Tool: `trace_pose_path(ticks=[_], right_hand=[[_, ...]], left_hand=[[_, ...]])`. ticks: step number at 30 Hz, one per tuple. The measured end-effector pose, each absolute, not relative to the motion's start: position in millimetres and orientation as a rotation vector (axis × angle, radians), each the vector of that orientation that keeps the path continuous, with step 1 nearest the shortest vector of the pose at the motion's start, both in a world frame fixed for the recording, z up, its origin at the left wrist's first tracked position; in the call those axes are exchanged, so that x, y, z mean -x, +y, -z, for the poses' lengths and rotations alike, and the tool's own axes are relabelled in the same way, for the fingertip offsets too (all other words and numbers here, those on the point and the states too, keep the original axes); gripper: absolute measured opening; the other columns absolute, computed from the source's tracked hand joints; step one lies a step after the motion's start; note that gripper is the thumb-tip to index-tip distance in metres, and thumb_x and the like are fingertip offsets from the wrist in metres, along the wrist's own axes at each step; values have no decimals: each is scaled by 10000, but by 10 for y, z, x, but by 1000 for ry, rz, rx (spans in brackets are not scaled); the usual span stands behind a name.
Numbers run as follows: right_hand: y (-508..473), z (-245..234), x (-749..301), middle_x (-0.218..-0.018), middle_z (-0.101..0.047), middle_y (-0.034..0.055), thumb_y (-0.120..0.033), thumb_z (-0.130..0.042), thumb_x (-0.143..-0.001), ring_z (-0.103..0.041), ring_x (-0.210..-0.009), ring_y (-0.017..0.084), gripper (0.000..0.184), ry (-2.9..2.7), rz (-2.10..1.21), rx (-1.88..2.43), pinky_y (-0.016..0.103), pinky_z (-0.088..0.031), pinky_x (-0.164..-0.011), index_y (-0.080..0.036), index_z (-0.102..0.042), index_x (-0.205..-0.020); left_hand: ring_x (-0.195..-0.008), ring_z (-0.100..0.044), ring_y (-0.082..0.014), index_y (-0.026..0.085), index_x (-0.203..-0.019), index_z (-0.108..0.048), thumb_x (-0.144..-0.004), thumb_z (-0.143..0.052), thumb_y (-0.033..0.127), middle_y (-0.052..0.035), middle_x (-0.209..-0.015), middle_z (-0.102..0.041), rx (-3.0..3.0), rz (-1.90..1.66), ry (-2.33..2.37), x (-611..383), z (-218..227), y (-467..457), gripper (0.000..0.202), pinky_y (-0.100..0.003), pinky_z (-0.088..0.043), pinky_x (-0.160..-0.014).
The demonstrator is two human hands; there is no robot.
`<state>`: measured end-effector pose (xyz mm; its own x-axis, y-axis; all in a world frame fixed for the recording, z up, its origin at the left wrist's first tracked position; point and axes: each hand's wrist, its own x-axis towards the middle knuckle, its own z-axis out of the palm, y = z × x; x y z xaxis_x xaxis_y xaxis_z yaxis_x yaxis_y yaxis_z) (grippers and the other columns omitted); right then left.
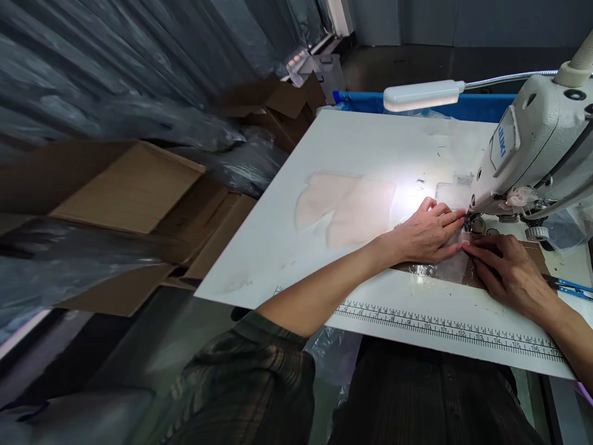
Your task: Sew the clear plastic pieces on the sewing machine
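A white sewing machine (532,145) stands at the right of a white table (278,247). My left hand (424,233) lies flat with fingers stretched out, pressing a small sheer fabric piece (451,266) just left of the needle (467,221). My right hand (507,272) rests flat on the same fabric, its fingertips touching the left hand's fingers in front of the presser foot. Pale pink fabric pieces (345,210) lie on the table to the left of my hands.
A ruler strip (445,326) runs along the table's near edge. A white lamp (424,96) on a flexible neck hangs over the table. Blue-handled snips (572,287) lie at the right. Cardboard boxes (134,191) and grey plastic sheeting (92,74) fill the floor at left.
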<state>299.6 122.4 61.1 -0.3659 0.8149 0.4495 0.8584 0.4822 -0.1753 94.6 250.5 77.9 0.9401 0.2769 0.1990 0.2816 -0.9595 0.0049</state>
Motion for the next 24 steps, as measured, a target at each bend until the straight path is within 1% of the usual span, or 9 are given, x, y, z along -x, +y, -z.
trace_pose_path(ticks=[4, 6, 7, 9, 11, 13, 17, 20, 24], right_hand=[[1225, -621, -3009, -1129, -641, 110, -241, -500, -1001, -625, -1036, 256, 330, -2221, 35, 1408, 440, -575, -880, -277, -707, -1255], [1228, -620, -3020, -1123, -636, 109, -235, -505, -996, -625, -1044, 256, 343, -2210, 1, 1404, 447, -577, -888, -287, -707, -1268], [1230, -619, -3024, -1118, -634, 110, -229, -506, -995, -625, -1040, 254, 344, -2209, -3, 1393, 445, -578, -883, -284, -709, -1267], [1232, -624, -3029, -1101, -632, 115, -216, -502, -995, -623, -1020, 250, 344, -2214, 5, 1371, 433, -578, -856, -273, -716, -1258], [1231, -636, -3027, -1092, -631, 120, -204, -497, -994, -618, -1008, 251, 346, -2218, 19, 1362, 426, -573, -835, -266, -722, -1249], [1226, -651, -3024, -1086, -630, 122, -199, -495, -994, -612, -1008, 252, 345, -2229, 29, 1369, 423, -568, -829, -261, -721, -1247], [1215, -663, -3016, -1077, -629, 128, -207, -507, -998, -605, -1000, 251, 324, -2260, 63, 1369, 417, -564, -833, -210, -704, -1255], [1218, -642, -3006, -1087, -628, 129, -219, -501, -1000, -608, -981, 248, 330, -2243, 80, 1399, 419, -564, -829, -208, -693, -1269], [1235, -608, -2992, -1083, -627, 133, -244, -499, -1001, -613, -941, 251, 340, -2230, 132, 1453, 421, -568, -803, -208, -685, -1284]], left_hand=[[-1105, -578, -306, 63, -1317, -613, -1063, -333, 427, -209, -1416, -590, 3032, 384, -456, -952, -766, 2464, 525, -482, -403, -943], [-1079, -584, -296, 72, -1280, -630, -1053, -361, 431, -211, -1382, -608, 3012, 456, -446, -958, -748, 2464, 503, -466, -416, -929], [-1047, -592, -279, 87, -1238, -651, -1049, -378, 417, -199, -1335, -637, 3013, 486, -416, -963, -737, 2468, 468, -445, -425, -908], [-952, -607, -228, 129, -1097, -696, -1048, -393, 345, -148, -1184, -704, 3042, 507, -300, -976, -712, 2482, 375, -387, -438, -846], [-865, -608, -184, 163, -963, -708, -1044, -393, 261, -96, -1058, -735, 3076, 496, -170, -986, -689, 2495, 340, -342, -436, -781], [-822, -610, -166, 181, -904, -709, -1031, -408, 231, -71, -1031, -748, 3087, 501, -113, -984, -676, 2504, 331, -330, -435, -742], [-806, -632, -182, 185, -988, -731, -985, -479, 313, -84, -1090, -753, 3096, 518, -93, -938, -696, 2514, 283, -352, -457, -720], [-805, -639, -196, 174, -1045, -733, -969, -493, 378, -99, -1138, -745, 3109, 482, -82, -898, -745, 2522, 324, -369, -469, -730], [-821, -637, -207, 158, -1067, -728, -984, -460, 410, -112, -1196, -727, 3106, 408, -104, -882, -799, 2536, 377, -381, -469, -761]])
